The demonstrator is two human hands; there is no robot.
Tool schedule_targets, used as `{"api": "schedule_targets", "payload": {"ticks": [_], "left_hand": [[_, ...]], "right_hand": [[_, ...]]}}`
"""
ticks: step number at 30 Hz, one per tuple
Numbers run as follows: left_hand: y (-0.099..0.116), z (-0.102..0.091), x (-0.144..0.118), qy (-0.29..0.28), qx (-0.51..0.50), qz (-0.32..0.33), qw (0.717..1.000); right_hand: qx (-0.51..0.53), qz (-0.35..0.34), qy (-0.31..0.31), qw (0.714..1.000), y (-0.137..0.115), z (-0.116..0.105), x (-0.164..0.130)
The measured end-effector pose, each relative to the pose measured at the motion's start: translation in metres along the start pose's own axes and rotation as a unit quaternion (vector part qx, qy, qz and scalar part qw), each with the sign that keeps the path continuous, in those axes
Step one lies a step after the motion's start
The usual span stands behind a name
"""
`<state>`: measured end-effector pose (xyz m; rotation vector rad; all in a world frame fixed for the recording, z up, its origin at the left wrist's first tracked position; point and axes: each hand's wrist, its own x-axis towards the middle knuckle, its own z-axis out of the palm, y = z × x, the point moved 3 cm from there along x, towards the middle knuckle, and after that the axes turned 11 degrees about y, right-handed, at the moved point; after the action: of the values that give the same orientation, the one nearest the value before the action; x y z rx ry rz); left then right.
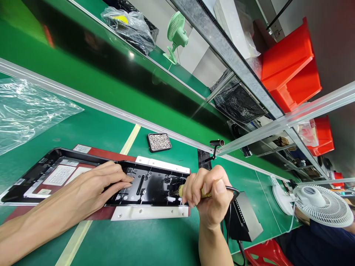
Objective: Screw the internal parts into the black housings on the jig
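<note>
Casing [152, 187] black, ribbed plastic; left hand [109, 180] on it, grip unclear; right hand [210, 194] clamped round yellow tool [181, 191].

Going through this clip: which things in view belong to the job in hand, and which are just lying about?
In the job:
black casing, touched by the left hand
yellow-handled tool, in the right hand
red-brown board under the casing
probably the tray of small silvery pieces

Apparently just about:
clear plastic sheet
white fan
green fan
red bins
</note>
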<state>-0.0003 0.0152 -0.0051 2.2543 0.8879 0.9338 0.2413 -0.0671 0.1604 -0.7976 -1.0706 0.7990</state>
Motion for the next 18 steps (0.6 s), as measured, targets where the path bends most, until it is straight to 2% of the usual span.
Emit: {"api": "schedule_targets", "payload": {"ticks": [8, 18], "left_hand": [[0.0066, -0.0001, 0.0005, 0.03, -0.011, -0.003, 0.999], [0.0052, 0.0009, -0.0026, 0.023, -0.009, -0.013, 1.0]], "right_hand": [[0.012, 0.004, 0.01, 1.0, 0.0019, -0.0029, -0.0013], [0.018, -0.008, 0.004, 1.0, -0.0018, -0.0009, 0.0007]]}}
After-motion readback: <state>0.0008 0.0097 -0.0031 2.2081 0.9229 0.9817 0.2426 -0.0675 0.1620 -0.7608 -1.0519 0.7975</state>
